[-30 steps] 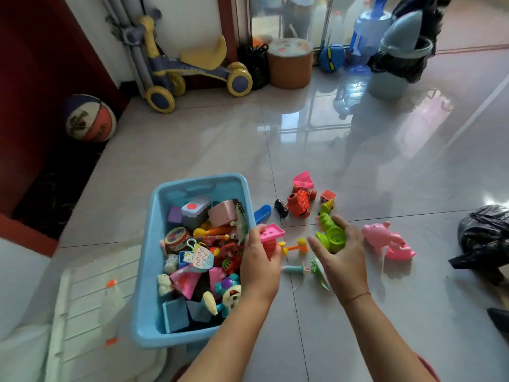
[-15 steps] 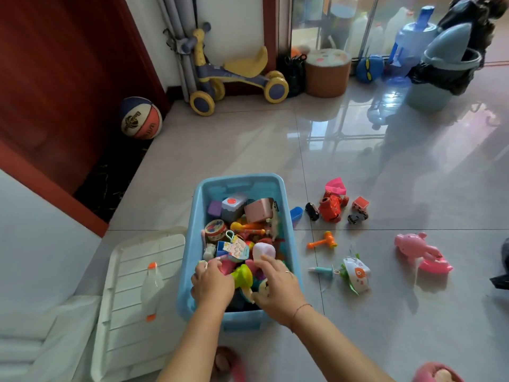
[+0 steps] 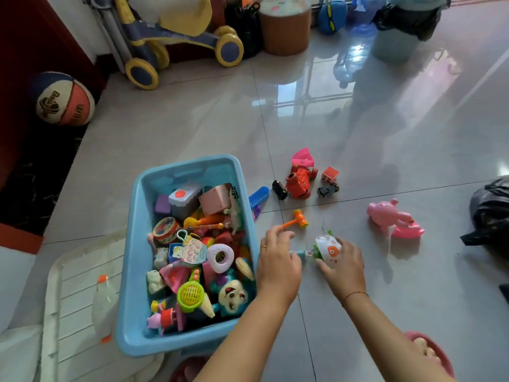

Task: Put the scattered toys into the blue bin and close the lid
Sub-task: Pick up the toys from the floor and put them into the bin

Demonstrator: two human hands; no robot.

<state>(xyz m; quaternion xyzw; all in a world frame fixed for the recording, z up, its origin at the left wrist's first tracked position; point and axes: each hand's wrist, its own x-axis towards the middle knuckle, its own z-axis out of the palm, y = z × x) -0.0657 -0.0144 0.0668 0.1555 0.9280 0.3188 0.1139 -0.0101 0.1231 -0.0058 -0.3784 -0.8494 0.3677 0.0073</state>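
Observation:
The blue bin stands on the floor, heaped with toys, and its white lid lies flat to its left. Just right of the bin, my left hand curls over one end of a teal syringe toy. My right hand grips a white toy with orange marks on the floor. Beyond my hands lie an orange hammer, a blue piece, a red car, a pink piece, a red cube, two small black cars and a pink pig.
A basketball rests at the left by a dark red wall. A yellow-and-blue ride-on, a brown stool and a grey bin line the back. A black bag lies at the right. My slippered foot is at the bottom right.
Both hands have left the bin, where they dropped toys, and moved right to the floor. They now close on the teal syringe toy and the white toy.

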